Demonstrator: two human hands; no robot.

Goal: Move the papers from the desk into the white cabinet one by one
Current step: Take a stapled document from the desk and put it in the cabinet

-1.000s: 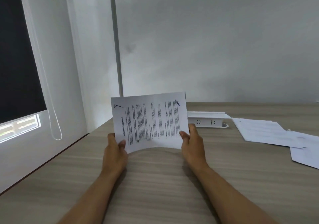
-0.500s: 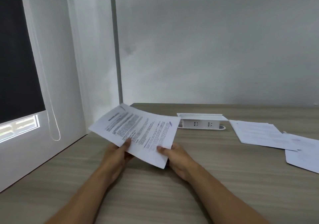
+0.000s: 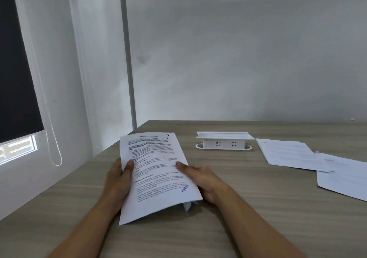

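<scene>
Left hand (image 3: 119, 180): your grip pinches the sheet (image 3: 156, 176) at its left edge;
Right hand (image 3: 204, 182): your grip pinches its right edge;
Table (image 3: 228, 218): more papers (image 3: 286, 154) far right

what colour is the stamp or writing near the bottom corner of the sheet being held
Blue, against black print on the held sheet; the head view, the only one, shows it.

Matt wood-grain desk (image 3: 258, 208); thin printed paper sheet (image 3: 156, 176); smooth white plastic socket box (image 3: 223, 143)
</scene>
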